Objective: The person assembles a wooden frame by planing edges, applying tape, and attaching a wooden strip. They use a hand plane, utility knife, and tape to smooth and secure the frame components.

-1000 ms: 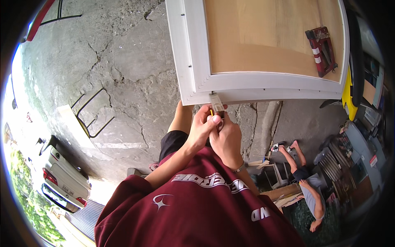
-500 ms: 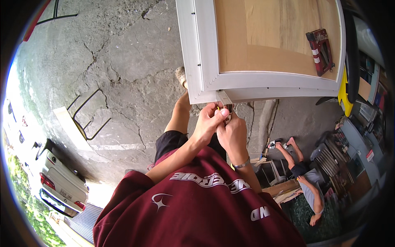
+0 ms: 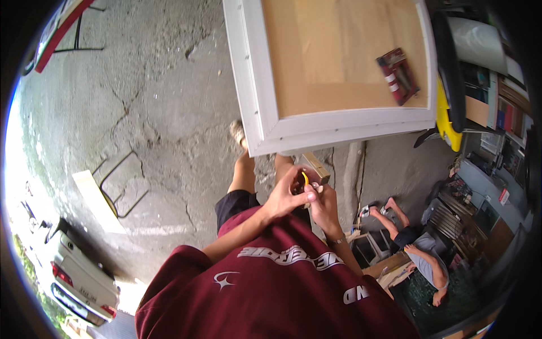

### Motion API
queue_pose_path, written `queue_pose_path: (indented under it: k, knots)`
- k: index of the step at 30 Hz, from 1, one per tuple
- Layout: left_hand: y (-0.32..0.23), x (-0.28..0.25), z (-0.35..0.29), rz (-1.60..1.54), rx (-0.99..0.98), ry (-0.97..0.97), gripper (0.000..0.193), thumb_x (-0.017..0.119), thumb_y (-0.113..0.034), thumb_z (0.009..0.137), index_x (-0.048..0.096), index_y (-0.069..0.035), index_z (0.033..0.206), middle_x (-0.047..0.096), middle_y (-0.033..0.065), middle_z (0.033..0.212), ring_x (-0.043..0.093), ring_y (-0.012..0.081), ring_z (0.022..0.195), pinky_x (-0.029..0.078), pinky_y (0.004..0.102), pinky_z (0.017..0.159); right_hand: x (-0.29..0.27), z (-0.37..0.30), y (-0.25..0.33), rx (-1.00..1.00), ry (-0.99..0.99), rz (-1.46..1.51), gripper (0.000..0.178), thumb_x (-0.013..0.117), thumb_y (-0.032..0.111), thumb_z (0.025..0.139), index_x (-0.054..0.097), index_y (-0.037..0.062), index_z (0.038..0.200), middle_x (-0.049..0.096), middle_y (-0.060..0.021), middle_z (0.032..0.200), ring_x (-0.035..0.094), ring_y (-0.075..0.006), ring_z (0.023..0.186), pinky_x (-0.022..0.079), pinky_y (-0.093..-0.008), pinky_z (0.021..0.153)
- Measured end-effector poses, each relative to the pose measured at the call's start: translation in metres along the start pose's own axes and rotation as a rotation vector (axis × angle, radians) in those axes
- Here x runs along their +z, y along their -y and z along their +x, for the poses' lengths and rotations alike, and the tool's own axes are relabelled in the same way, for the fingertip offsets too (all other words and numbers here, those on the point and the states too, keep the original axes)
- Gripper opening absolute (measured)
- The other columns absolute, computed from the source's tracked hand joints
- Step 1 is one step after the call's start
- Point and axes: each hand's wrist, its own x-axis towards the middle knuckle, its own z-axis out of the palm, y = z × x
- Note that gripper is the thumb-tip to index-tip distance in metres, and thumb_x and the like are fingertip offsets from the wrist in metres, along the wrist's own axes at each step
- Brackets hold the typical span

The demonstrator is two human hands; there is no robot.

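Observation:
Both my hands are together in front of my shirt, just below the near edge of a white-framed wooden panel (image 3: 339,121). My left hand (image 3: 285,193) is closed, its thumb reaching over to the right hand's fingers. A small curved yellow piece (image 3: 305,178) sticks up at its fingertips. My right hand (image 3: 325,210) is closed around a narrow, tan, box-shaped piece (image 3: 317,168), whose far end points up toward the panel. Fingers hide its lower end. On the panel's tan board lies a red staple gun (image 3: 398,77), touched by neither hand.
A folding-legged stand (image 3: 100,195) lies on the cracked concrete at left, with a white car (image 3: 79,271) beyond. Yellow and black equipment (image 3: 447,116) stands beside the panel's right side. Another person (image 3: 426,257) sits at lower right among stacked wood and clutter.
The view has shifted, so the panel and staple gun appear further left. My hands are lower and farther from the panel's edge, and the box-shaped piece has turned, showing its tan side.

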Motion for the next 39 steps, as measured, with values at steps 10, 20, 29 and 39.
queue_pose_path:
  k: [10,20,29,39]
  knots:
    - [-0.01,0.037,0.036,0.202,-0.316,-0.151,0.052,0.048,-0.045,0.109,0.058,0.0,0.133,0.066,0.0131,0.13,0.061,0.023,0.122,0.047,0.037,0.102,-0.104,0.184,0.081,-0.731,-0.389,-0.985,0.046,0.067,0.043,0.094,0.056,0.0043,0.115,0.062,-0.0125,0.105,0.059,-0.0322,0.103,0.042,-0.0486,0.088]
    - [0.032,0.073,0.085,0.036,-0.461,-0.534,0.059,0.048,-0.047,0.107,0.049,0.002,0.141,0.062,0.0175,0.136,0.06,0.0297,0.125,0.049,0.0422,0.101,-0.134,0.278,0.081,-0.916,-0.146,-0.969,0.06,0.076,0.046,0.085,0.053,0.0031,0.119,0.055,-0.0149,0.112,0.055,-0.0325,0.106,0.042,-0.0455,0.091]
    - [0.087,0.168,0.184,-0.483,-0.221,-0.856,0.067,0.066,-0.04,0.1,0.028,-0.004,0.14,0.049,0.0211,0.139,0.054,0.0346,0.133,0.051,0.0503,0.1,-0.321,0.467,0.217,-0.992,-0.397,-0.719,0.056,0.067,0.051,0.094,0.055,0.0015,0.117,0.061,-0.0211,0.112,0.058,-0.0387,0.105,0.045,-0.0503,0.091]
    - [0.089,0.192,0.244,-0.506,-0.156,-1.115,0.099,0.079,-0.036,0.091,0.007,-0.003,0.152,0.033,0.0236,0.153,0.047,0.0424,0.136,0.051,0.059,0.099,-0.378,0.642,0.309,-0.755,-0.027,-1.201,0.096,0.072,0.073,0.078,0.056,-0.0033,0.134,0.06,-0.0233,0.136,0.053,-0.039,0.131,0.04,-0.0497,0.111]
